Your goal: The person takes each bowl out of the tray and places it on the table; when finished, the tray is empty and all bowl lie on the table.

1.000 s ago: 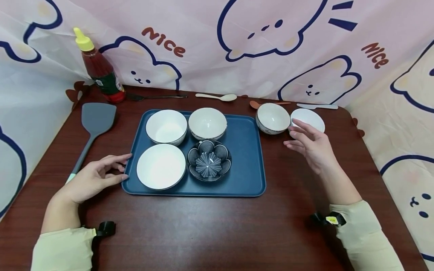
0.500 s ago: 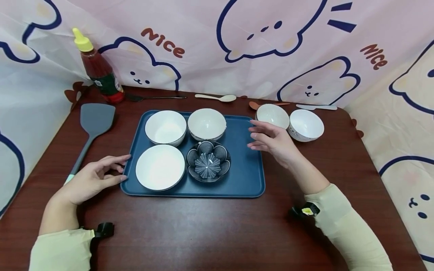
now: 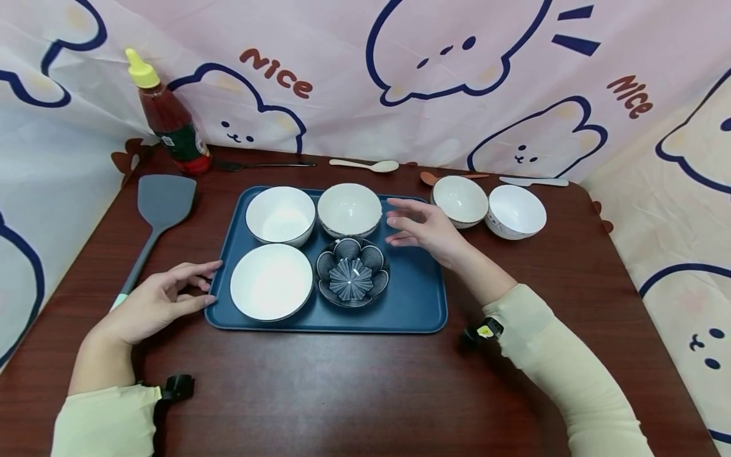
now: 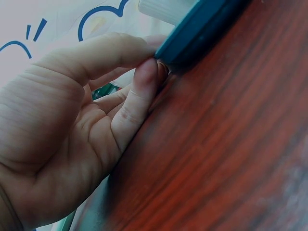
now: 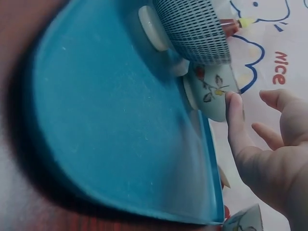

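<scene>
Blue tray [image 3: 419, 298] sits mid-surface, long side parallel to the near edge of the surface [image 3: 342, 393].

Left hand [image 3: 154, 301] lies on the surface at the tray's left edge; fingers loosely spread, thumb and fingertips touching the tray's rim near its near-left corner. Left wrist view confirms a fingertip against the rim; nothing clamped.

Right hand [image 3: 425, 228] hovers over the tray's far-right part, fingers apart and extended, holding nothing. Right wrist view puts one fingertip at the side of the floral bowl [image 3: 349, 208]; contact or a hair's gap, cannot tell.

On the tray: floral bowl at far middle, a white bowl [image 3: 280, 214] at the far-left corner, a wide white bowl [image 3: 271, 280] at the near-left corner, a dark flower-shaped dish [image 3: 351, 271] just beside it toward the middle.

Off the tray, toward the surface's far-right corner: two more bowls [image 3: 460, 200] [image 3: 516, 211], touching or nearly so.

Far-left corner: sauce bottle [image 3: 168, 117], upright. Grey spatula [image 3: 157, 209] lies along the left edge. Pale spoon [image 3: 365, 164] at the far edge.
</scene>
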A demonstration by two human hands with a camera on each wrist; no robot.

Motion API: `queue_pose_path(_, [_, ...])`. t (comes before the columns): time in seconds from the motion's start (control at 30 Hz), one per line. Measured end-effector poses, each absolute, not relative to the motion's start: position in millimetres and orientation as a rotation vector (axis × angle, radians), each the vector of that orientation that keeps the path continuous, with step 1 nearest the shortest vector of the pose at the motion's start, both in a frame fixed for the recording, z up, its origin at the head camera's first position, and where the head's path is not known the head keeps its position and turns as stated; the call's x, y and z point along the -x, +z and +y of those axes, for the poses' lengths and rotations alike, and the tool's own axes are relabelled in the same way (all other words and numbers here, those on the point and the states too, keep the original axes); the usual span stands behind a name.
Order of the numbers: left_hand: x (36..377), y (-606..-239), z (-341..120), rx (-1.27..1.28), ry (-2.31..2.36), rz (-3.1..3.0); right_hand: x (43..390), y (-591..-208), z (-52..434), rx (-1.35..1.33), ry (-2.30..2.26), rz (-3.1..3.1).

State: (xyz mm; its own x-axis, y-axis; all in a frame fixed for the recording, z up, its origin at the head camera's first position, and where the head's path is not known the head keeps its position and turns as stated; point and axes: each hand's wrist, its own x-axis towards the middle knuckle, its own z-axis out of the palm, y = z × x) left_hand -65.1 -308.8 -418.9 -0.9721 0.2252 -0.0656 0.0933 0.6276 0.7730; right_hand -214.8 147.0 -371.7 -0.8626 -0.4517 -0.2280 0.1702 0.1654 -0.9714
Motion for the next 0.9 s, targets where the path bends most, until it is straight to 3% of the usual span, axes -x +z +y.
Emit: queue_pose_path(0.9, [65.2,-419.2,-308.9,-0.262,1.281,2.685,230.7,-388.4,114.1,0.151,-1.83,1.871])
